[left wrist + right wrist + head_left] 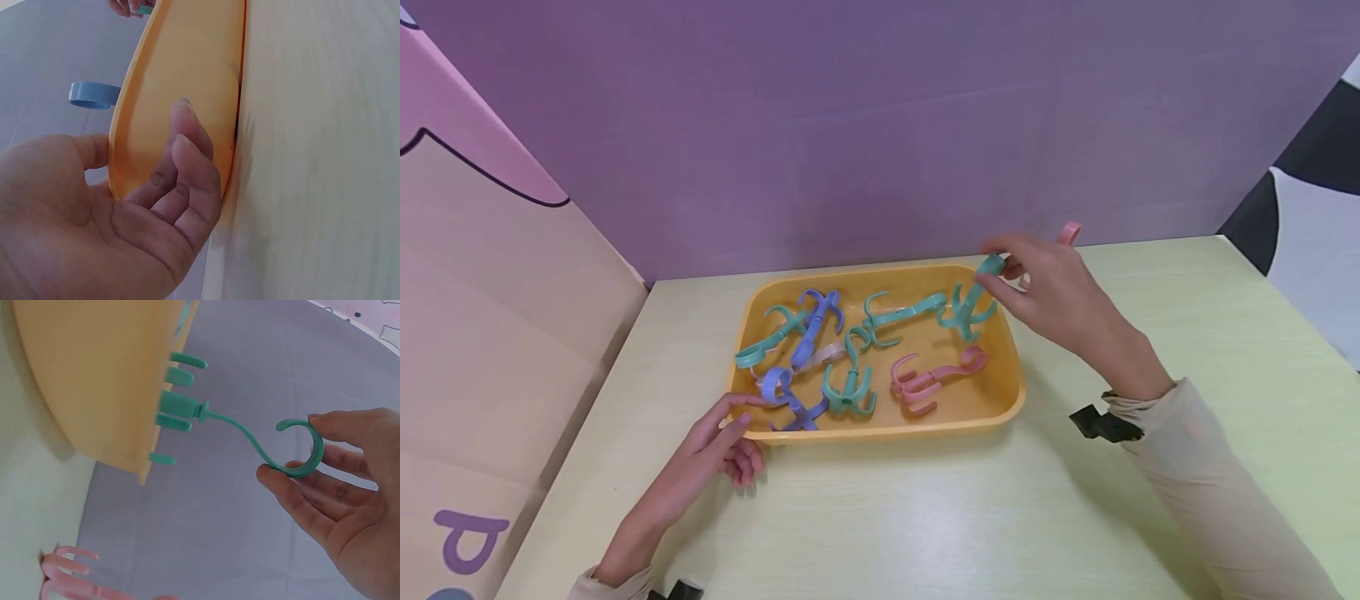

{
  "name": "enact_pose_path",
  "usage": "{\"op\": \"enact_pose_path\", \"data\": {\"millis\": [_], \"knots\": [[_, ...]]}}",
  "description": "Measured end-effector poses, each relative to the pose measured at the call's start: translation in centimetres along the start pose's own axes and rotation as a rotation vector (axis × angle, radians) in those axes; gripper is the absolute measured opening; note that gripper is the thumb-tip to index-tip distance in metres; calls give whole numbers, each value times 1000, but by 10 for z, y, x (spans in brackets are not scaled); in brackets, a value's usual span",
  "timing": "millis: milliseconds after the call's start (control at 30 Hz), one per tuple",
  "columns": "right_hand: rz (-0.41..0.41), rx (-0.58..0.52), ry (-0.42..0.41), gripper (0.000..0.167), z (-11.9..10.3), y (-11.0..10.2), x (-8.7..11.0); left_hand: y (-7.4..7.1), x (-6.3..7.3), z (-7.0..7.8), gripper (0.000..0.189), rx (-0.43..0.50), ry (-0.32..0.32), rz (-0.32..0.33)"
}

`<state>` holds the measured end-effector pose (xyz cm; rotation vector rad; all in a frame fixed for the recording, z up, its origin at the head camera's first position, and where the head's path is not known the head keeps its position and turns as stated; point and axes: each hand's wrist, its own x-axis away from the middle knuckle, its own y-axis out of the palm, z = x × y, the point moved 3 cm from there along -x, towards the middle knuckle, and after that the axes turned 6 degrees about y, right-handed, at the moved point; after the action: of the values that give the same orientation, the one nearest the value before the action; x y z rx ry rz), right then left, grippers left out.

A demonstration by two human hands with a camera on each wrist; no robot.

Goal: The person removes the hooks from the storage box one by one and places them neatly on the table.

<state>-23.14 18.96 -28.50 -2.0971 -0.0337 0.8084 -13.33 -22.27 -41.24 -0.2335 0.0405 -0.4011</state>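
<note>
Pinching a green hook point(964, 320) by its curl at the yellow tray's point(887, 433) right end, the right hand point(1060, 287) risked snagging its prongs point(175, 422) by pulling low; the left hand point(711, 442) rested loosely on the tray.

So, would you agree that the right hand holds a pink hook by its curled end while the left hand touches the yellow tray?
Not quite: the right hand holds a green hook, as the right wrist view shows. The rest stands.
</note>
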Motion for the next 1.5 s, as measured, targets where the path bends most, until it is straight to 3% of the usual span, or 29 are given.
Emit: {"op": "enact_pose_path", "data": {"millis": [333,867,1300,1500], "knots": [[81,-2,-9,26,-10,-21,5,-1,2,0,37,-9,12,-3],[195,17,-105,25,-9,-36,22,-3,2,8,39,-12,27,-4],[280,25,-66,25,-3,-52,22,0,3,8,40,-7,33,-7],[322,51,-64,24,1,-62,21,0,3,7,37,-11,42,22]]}}
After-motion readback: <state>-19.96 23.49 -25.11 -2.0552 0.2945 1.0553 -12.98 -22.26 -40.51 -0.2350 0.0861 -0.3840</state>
